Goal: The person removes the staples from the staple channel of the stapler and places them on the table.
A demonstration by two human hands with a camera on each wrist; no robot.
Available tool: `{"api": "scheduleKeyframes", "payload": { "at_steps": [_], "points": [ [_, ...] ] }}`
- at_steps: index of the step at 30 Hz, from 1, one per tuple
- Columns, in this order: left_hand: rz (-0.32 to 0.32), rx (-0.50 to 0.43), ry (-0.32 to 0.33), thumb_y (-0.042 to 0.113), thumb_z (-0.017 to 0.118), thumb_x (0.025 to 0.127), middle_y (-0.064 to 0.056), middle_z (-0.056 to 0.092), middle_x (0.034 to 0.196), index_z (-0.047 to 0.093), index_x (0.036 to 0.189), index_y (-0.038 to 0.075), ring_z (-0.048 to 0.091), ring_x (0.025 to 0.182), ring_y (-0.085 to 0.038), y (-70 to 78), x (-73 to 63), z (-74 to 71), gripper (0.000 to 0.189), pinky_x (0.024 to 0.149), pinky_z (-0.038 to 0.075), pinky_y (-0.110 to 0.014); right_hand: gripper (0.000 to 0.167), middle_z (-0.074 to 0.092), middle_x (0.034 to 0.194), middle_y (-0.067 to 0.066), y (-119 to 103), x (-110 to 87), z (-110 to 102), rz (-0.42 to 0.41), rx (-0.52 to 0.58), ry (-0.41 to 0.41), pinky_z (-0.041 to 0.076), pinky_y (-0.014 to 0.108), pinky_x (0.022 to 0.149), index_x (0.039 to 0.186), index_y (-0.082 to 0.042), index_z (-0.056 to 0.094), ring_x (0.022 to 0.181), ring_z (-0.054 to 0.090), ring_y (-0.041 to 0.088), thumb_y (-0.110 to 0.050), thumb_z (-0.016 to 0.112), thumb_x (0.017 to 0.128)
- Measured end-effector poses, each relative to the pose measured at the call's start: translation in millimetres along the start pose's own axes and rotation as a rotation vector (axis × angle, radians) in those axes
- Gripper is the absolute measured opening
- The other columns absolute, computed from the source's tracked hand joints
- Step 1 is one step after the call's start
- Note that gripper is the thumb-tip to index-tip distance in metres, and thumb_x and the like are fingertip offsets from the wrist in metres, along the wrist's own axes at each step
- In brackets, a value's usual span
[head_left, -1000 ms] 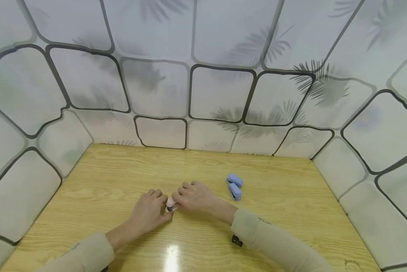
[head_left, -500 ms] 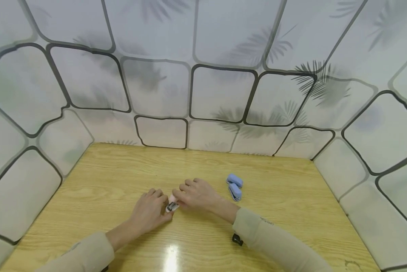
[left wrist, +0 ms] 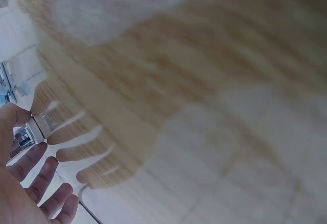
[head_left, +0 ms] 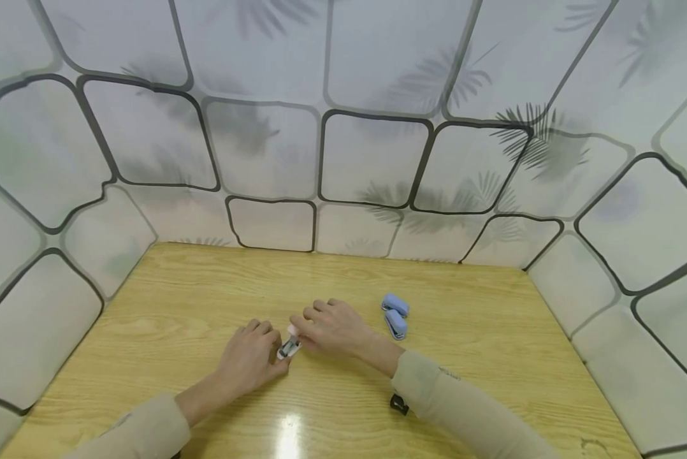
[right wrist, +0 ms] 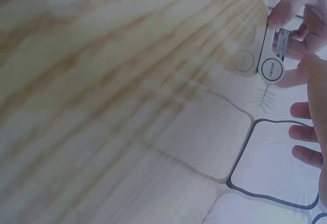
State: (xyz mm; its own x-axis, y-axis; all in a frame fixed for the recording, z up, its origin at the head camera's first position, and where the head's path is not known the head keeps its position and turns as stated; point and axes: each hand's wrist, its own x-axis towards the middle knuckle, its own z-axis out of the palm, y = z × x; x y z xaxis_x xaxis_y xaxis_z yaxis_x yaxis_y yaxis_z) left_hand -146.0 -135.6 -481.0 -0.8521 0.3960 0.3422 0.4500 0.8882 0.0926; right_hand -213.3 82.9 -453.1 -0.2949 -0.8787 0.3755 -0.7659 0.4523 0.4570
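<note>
A small pale pink-and-white stapler (head_left: 289,349) is between my two hands near the middle of the wooden table. Its top is lifted, baring the metal staple channel. My left hand (head_left: 248,358) holds its near end between thumb and fingers. From the far side, my right hand (head_left: 333,330) pinches the pink top. In the right wrist view the stapler (right wrist: 271,70) shows a round logo at one end, with the left thumb on the other end. The left wrist view shows the stapler (left wrist: 37,130) between the left thumb and index finger, other fingers spread loosely.
Two blue staplers (head_left: 396,324) lie close together on the table, to the right of my right hand. The wooden table (head_left: 206,287) is bordered by pale patterned cloth walls (head_left: 274,153) at the back and sides.
My right hand has shifted slightly up and away, lifting the stapler's pink top so more of the metal inside shows. My left hand stays nearly in place; the blue staplers have not moved.
</note>
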Motion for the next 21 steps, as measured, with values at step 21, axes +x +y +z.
{"api": "scheduleKeyframes", "payload": {
  "at_steps": [21],
  "points": [
    [-0.002,0.034,0.000,0.040,0.090,0.074,0.000,0.069,0.086,0.072,0.081,0.016,0.062,0.082,-0.017,-12.2,-3.7,-6.5,0.031,0.074,0.059,-0.033,0.031,0.068,0.084,-0.010,0,10.0,2,0.094,-0.028,-0.085,0.044,0.018,0.055,0.112,-0.024,0.067,0.068,0.057,0.007,-0.053,0.058,0.104]
  ]
}}
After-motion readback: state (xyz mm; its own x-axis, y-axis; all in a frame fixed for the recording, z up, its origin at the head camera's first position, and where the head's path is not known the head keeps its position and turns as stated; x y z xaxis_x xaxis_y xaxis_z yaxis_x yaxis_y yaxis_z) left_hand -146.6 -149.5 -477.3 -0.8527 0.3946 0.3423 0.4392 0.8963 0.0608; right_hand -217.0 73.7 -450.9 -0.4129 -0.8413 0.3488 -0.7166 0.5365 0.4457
